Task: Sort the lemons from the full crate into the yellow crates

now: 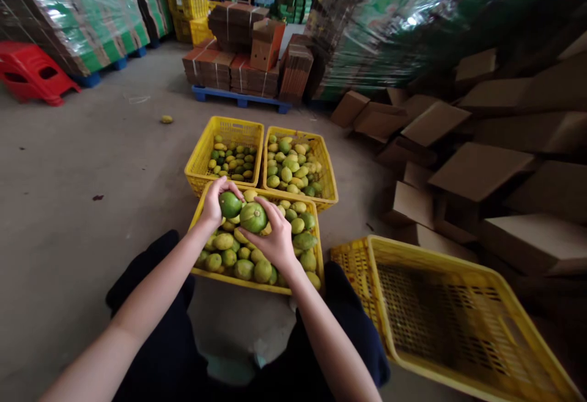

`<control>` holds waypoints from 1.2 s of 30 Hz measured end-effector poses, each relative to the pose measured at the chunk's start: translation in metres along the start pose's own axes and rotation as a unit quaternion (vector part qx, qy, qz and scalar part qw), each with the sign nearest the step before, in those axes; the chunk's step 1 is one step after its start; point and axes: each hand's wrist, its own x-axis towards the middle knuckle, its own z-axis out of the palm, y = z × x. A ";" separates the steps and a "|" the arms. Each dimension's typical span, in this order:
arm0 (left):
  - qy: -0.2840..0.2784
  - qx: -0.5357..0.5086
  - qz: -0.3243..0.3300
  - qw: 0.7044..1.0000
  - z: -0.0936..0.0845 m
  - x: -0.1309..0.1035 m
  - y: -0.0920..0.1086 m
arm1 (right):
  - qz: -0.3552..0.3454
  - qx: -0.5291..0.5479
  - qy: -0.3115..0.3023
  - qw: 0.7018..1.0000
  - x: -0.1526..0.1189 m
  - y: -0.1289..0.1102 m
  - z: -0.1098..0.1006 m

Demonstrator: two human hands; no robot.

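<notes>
My left hand [213,205] is closed around a dark green lemon [230,204]. Beside it, my right hand [277,237] grips a larger, paler green lemon [252,217] with faint ribs. Both hands are held over the near yellow crate [257,286], which is full of green and yellow lemons [224,241]. Behind it stand two more yellow crates. The back left crate [195,160] holds smaller green and yellow fruit low inside, and the back right crate [331,176] is filled higher with yellow-green lemons.
A fourth yellow crate [440,255] lies to my right, near a heap of cardboard boxes [481,170]. Ahead, flattened cartons [206,63] sit on a blue pallet [241,98]. A red stool [36,72] is at left. One yellow fruit [166,119] lies on the floor.
</notes>
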 end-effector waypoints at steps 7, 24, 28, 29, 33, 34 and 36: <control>0.029 -0.037 -0.079 0.996 -0.002 0.003 -0.009 | 0.174 0.108 0.039 0.978 0.006 -0.005 0.002; 0.082 -0.231 -0.252 0.936 0.010 0.007 -0.002 | 0.351 0.387 0.093 0.848 0.016 -0.007 -0.002; 0.045 -0.249 -0.313 0.915 0.007 0.002 0.003 | 0.358 0.418 0.103 0.828 0.018 -0.006 -0.002; 0.035 -0.253 -0.320 0.912 0.006 0.000 0.004 | 0.356 0.422 0.101 0.827 0.019 -0.006 -0.002; 0.028 -0.257 -0.290 0.921 0.005 -0.006 0.007 | 0.345 0.437 0.082 0.827 0.019 -0.006 -0.003; 0.029 -0.256 -0.285 0.923 0.005 -0.007 0.006 | 0.343 0.440 0.079 0.826 0.019 -0.006 -0.003; 0.023 -0.254 -0.284 0.924 0.006 -0.007 0.005 | 0.338 0.446 0.076 0.825 0.019 -0.005 -0.004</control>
